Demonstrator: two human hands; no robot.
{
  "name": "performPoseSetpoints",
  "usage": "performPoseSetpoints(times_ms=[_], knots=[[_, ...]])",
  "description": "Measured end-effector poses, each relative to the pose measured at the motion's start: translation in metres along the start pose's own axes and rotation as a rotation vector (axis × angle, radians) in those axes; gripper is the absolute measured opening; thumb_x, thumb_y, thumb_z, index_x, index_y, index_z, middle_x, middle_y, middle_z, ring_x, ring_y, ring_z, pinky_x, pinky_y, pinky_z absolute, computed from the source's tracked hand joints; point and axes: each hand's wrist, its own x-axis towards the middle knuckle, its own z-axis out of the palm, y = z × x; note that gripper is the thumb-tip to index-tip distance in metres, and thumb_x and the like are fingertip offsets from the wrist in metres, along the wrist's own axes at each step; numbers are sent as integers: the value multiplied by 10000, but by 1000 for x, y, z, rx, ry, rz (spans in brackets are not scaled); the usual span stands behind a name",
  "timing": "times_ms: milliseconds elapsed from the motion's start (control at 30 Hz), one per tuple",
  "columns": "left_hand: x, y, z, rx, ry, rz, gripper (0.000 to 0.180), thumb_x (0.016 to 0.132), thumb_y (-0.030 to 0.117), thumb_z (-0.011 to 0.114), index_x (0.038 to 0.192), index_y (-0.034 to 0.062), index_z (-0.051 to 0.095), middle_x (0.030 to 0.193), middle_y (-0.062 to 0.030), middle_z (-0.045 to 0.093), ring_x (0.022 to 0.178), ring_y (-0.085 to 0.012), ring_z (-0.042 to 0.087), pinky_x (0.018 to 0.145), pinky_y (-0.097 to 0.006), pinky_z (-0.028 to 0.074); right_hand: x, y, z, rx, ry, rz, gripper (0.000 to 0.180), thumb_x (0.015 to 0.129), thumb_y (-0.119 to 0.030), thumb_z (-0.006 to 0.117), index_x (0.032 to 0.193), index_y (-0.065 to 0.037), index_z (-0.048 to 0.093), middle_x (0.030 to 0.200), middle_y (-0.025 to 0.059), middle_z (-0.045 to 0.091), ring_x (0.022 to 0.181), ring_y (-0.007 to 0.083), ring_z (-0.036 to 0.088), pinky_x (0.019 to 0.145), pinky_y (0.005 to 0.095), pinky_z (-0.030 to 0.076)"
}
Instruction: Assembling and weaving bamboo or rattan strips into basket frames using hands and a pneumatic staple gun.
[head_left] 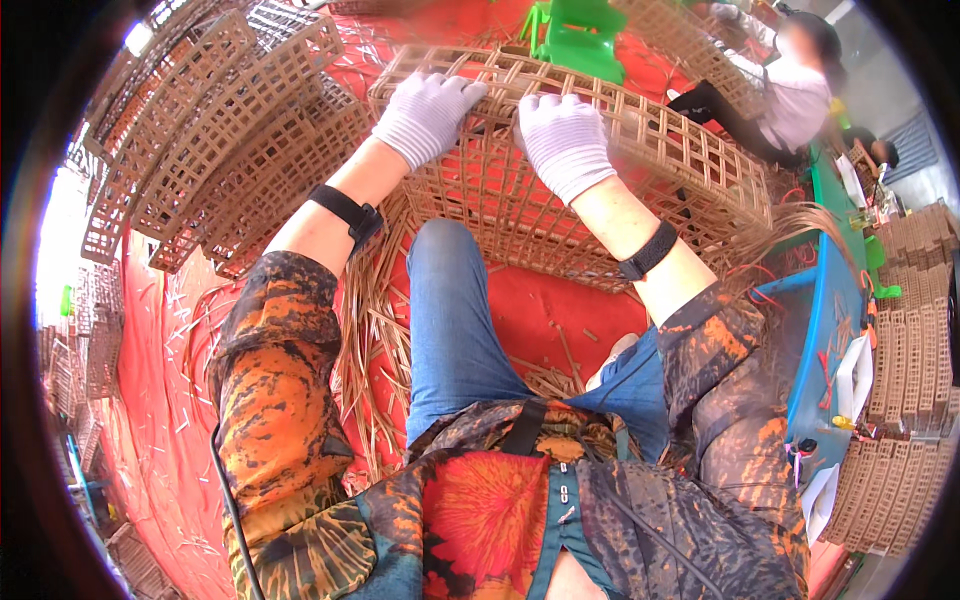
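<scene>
In front of my knees stands a large brown openwork basket point(690, 140), woven in a square lattice from flat strips. My left hand point(428, 115), in a pale striped knit glove, has its fingers curled over the basket's top rim, left of the middle. A short way to the right, my right hand point(567, 143) wears a matching glove and grips the same rim. The fingertips of both hands are partly hidden behind the rim. Loose strips fan out from the basket's right end, and long loose strips point(362, 370) lie beside my left leg.
Stacked lattice pieces point(225, 140) fill the far left, and more stacks point(905, 370) stand at the right edge. A green plastic chair point(580, 40) is behind the basket. Another person point(795, 105) works at the far right. A blue table point(815, 330) borders the red floor covering point(165, 400).
</scene>
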Motion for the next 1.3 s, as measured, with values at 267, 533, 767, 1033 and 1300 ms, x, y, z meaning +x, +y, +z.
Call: performPoseSetpoints(times_ms=[267,533,767,1033,1300], knots=[[7,1,-1,-11,-58,3,427,826,132,676,1244,189,611,1085,-88,696,981,-279,684,853,-419,549,8,-10,-1,44,20,39,210,861,-172,590,959,0,660,785,159,700,736,295,703,587,416,575],[2,3,-6,-35,-48,-22,363,836,160,687,1195,202,652,1062,-48,693,988,-270,679,843,-404,552,18,6,-13,186,-14,47,151,882,-193,564,847,-74,651,735,117,714,695,300,723,601,442,580],[10,1,-3,-58,15,-28,323,814,205,704,1135,218,664,978,-58,679,960,-268,682,811,-426,551,13,-9,-9,94,-69,61,187,920,-183,538,985,-42,642,835,147,720,800,313,720,638,430,581],[0,-23,-28,-434,5,-28,298,771,113,700,1064,158,734,1078,-66,707,1038,-262,663,901,-376,528,2,100,-40,854,-66,119,430,923,-484,562,1005,-85,703,896,149,724,859,338,700,784,446,537],[-11,-80,0,-661,-2,-662,508,992,250,558,1445,34,480,1410,-172,560,1253,-246,566,1085,-326,400,-84,270,-27,820,-477,314,400,972,-407,553,1104,-39,635,998,172,685,976,335,659,850,396,497]])
